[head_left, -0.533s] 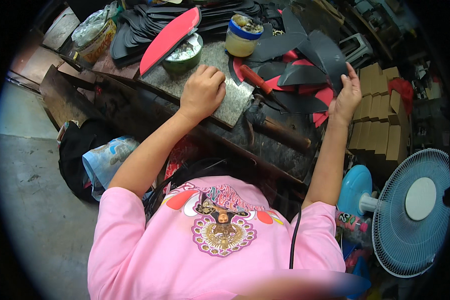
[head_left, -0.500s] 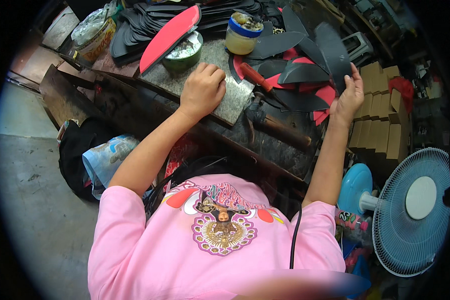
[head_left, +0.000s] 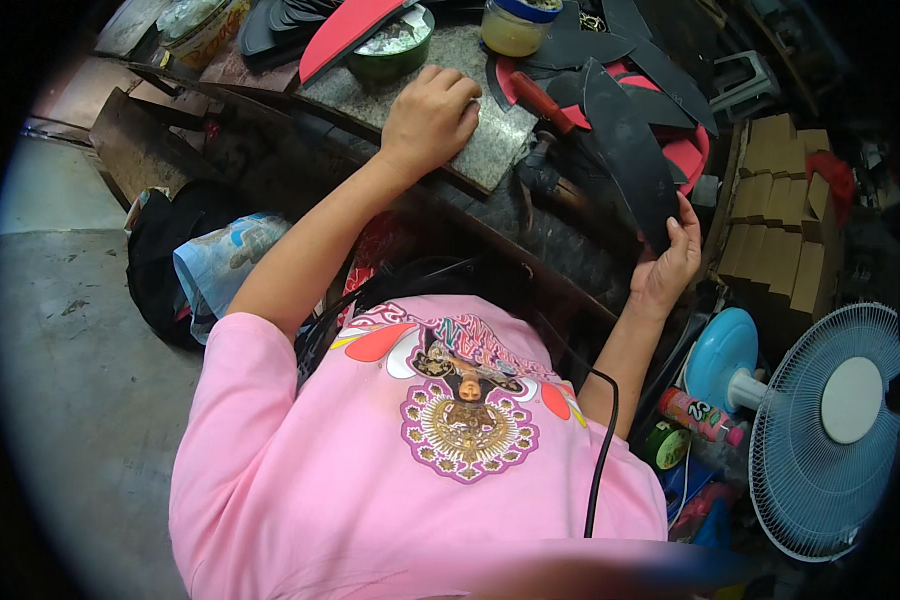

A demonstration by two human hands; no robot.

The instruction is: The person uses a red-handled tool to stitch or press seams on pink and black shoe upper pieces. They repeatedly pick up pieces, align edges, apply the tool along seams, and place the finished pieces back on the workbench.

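Observation:
My right hand point(head_left: 667, 260) pinches the lower end of a flat black sole-shaped piece point(head_left: 622, 150), held tilted with its pointed end up and to the left. Behind it lie loose black and red pieces point(head_left: 684, 160) of similar shape. My left hand point(head_left: 431, 118) is closed at the front of a grey speckled slab point(head_left: 480, 165); its palm faces down, hiding anything inside. Beyond that hand stands a green bowl point(head_left: 390, 62) with a red piece point(head_left: 348, 35) leaning across it. A red-handled tool point(head_left: 542, 102) lies on the slab's right side.
A blue-rimmed jar point(head_left: 515, 30) stands at the back of the slab. Beside the slab lies a dark hammer-like tool point(head_left: 540, 172). Cardboard boxes point(head_left: 775, 225) and a white fan point(head_left: 825, 430) are on the right. A cable point(head_left: 600, 450) hangs over my pink shirt.
My right hand has drawn the black piece nearer and to the left, away from the pile. My left hand stays closed on the slab. The whole view has shifted a little.

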